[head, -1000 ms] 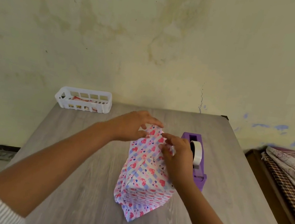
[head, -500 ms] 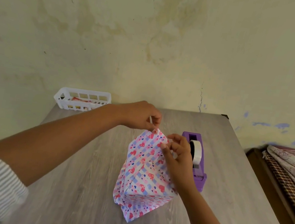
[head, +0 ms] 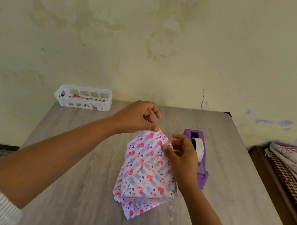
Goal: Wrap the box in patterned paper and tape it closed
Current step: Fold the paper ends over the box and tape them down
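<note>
The box [head: 145, 171] lies in the middle of the table, covered in white paper printed with pink and red hearts and blue stripes. Its far end flap rises to a point. My left hand [head: 137, 117] pinches that pointed tip from behind. My right hand [head: 181, 155] rests on the box's right side, thumb pressing the paper near the top fold. The near end flap [head: 133, 208] sticks out loose toward me. A purple tape dispenser [head: 197, 157] with a white roll stands just right of the box, behind my right hand.
A white slotted plastic basket [head: 84, 97] holding small packets sits at the table's [head: 77, 178] far left corner against the wall. To the right, beyond the table edge, stands a bed with patterned cloth [head: 292, 167].
My left hand moved from lying over the far flap to pinching its tip and lifting it to a point. My right hand shifted slightly down the right side.
</note>
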